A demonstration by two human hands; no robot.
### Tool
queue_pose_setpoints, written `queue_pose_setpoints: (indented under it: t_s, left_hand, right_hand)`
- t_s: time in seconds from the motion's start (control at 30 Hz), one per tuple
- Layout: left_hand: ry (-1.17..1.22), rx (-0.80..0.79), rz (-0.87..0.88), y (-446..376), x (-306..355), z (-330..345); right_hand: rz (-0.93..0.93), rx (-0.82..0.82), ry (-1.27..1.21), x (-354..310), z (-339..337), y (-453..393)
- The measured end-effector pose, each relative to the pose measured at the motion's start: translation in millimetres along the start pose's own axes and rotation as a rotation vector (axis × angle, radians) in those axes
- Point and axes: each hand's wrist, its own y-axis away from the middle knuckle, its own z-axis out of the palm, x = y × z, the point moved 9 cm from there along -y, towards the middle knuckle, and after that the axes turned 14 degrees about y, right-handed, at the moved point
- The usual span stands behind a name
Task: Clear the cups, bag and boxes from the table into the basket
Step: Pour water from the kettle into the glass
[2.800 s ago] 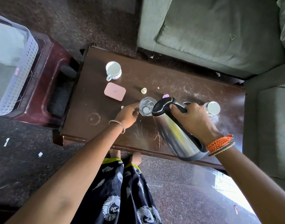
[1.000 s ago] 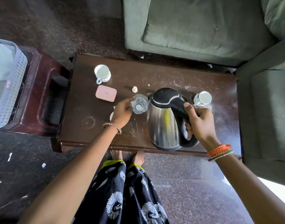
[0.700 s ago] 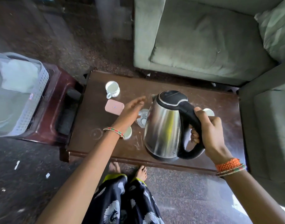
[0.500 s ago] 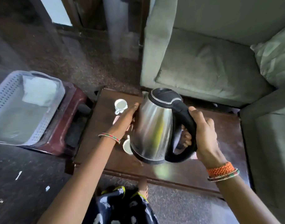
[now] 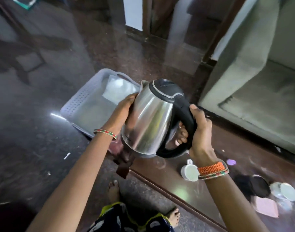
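At six o'clock, nearest the camera, bare feet (image 5: 113, 191) stand on the dark floor (image 5: 31, 148) below a patterned garment. At four to five o'clock the brown table (image 5: 177, 183) carries a white cup (image 5: 189, 171) lying partly behind the right wrist, a second white cup (image 5: 287, 191) beside a dark round object (image 5: 258, 186), and a pink box (image 5: 266, 208) near the table's front edge; all three are blurred.

At the centre, the steel kettle (image 5: 151, 118) is held off the table, tilted toward eleven o'clock. The right hand (image 5: 199, 129) has its fingers curled round the black handle, thumb on top. The left hand (image 5: 122, 109) lies flat with straight fingers pressed against the kettle's side at nine o'clock.

Beyond the kettle, toward ten to eleven o'clock, the pale perforated basket (image 5: 76, 102) sits with a white bag (image 5: 120, 90) inside its far end. At two o'clock stands a green sofa (image 5: 254, 77).
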Motion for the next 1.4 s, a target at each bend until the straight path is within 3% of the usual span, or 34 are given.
queue_pose_setpoints:
  t_s: [0.17, 0.23, 0.3, 0.4, 0.5, 0.63, 0.83, 0.97, 1.07, 1.4]
  left_hand:
    - [-0.221, 0.396, 0.197, -16, 33, -162]
    - [-0.321, 0.523, 0.192, -19, 33, -221]
    - [-0.351, 0.57, 0.153, -25, 35, -261]
    - [-0.468, 0.511, 0.133, -45, 43, -297]
    - [-0.684, 0.413, 0.088, -62, 41, -311]
    - [-0.709, 0.316, 0.012, -69, 19, -325]
    - [-0.655, 0.441, 0.008, -62, -1, -353]
    - [-0.621, 0.439, 0.074, -60, 2, -350]
    - [-0.614, 0.468, 0.016, -59, -3, -355]
    - [-0.587, 0.491, 0.072, -51, -9, -347]
  right_hand:
    - [-0.079, -0.071, 0.013, 6, 113, -31]
    - [-0.101, -0.076, 0.001, 13, 156, -43]
    - [-0.072, -0.047, -0.03, 25, 188, -56]
    - [0.01, 0.0, -0.051, 49, 231, -76]
    - [-0.029, 0.007, 0.009, 61, 268, -88]
    - [-0.109, -0.028, 0.112, 75, 302, -88]
    - [-0.221, -0.07, 0.187, 99, 324, -86]
    - [-0.259, -0.097, 0.327, 122, 322, -80]
    - [-0.254, -0.095, 0.351, 131, 316, -71]
    - [-0.336, -0.169, 0.566, 120, 312, -72]
